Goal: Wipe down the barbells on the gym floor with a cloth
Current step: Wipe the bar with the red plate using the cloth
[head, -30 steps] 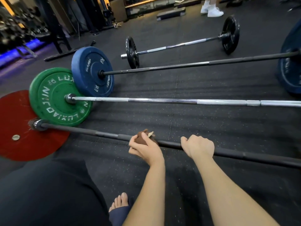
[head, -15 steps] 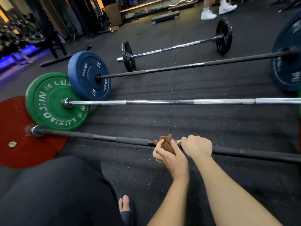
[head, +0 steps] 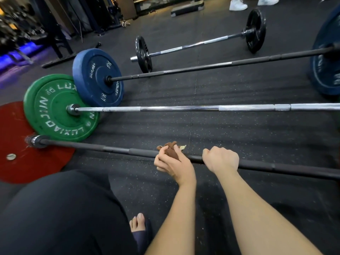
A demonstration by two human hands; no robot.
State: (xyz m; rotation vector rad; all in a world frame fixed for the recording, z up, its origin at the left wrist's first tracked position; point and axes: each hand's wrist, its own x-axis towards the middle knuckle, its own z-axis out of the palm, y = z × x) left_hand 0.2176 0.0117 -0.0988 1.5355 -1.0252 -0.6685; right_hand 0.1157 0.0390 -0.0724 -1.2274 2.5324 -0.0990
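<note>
The nearest barbell is a black bar (head: 114, 150) running left to right, its left end on a red plate (head: 27, 162). My left hand (head: 173, 162) grips a brown cloth (head: 170, 150) wrapped round this bar near its middle. My right hand (head: 220, 159) grips the same bar just to the right, a short gap from the left hand. Behind lie a chrome bar (head: 184, 108) with a green plate (head: 55, 107), a black bar (head: 220, 66) with blue plates (head: 97, 76), and a small barbell (head: 198, 44) with black plates.
My knee in dark trousers (head: 64, 214) fills the lower left, with my foot in a sandal (head: 139, 227) on the rubber floor. Another person's white shoes (head: 237, 4) stand at the back. A step platform (head: 187, 8) and racks (head: 55, 34) line the far wall.
My left hand slid the cloth right along the bar until it met my right hand, then back left a little. My right hand kept its grip.
</note>
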